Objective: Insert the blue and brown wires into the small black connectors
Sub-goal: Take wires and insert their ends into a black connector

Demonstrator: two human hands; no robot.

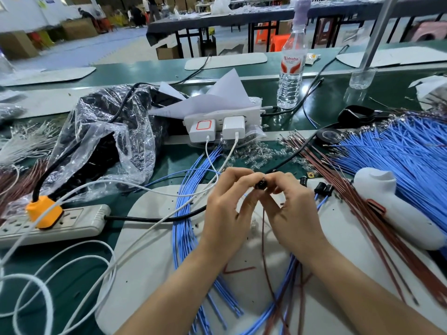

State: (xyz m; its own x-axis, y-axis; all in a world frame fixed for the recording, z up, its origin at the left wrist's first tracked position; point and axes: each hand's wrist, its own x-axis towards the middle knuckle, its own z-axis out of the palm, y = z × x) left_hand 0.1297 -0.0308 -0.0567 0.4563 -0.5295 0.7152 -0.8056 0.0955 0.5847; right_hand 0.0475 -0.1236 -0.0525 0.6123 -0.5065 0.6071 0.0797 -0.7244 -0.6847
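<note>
- Connector [261, 185]: small, black, rounded, hard plastic. It is pinched between the left hand [227, 206] and the right hand [294, 209], near centre, above the mat [150, 238].
- Brown wire [263, 240]: runs down from between the hands. Thin, limp and light; judged best gripped close to its tip.
- Blue wires [183, 213]: lie to the left. Smooth, flexible insulation.

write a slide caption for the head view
Left hand and right hand pinch a small black connector, brown wire trailing below, over a white mat with blue wires
</note>
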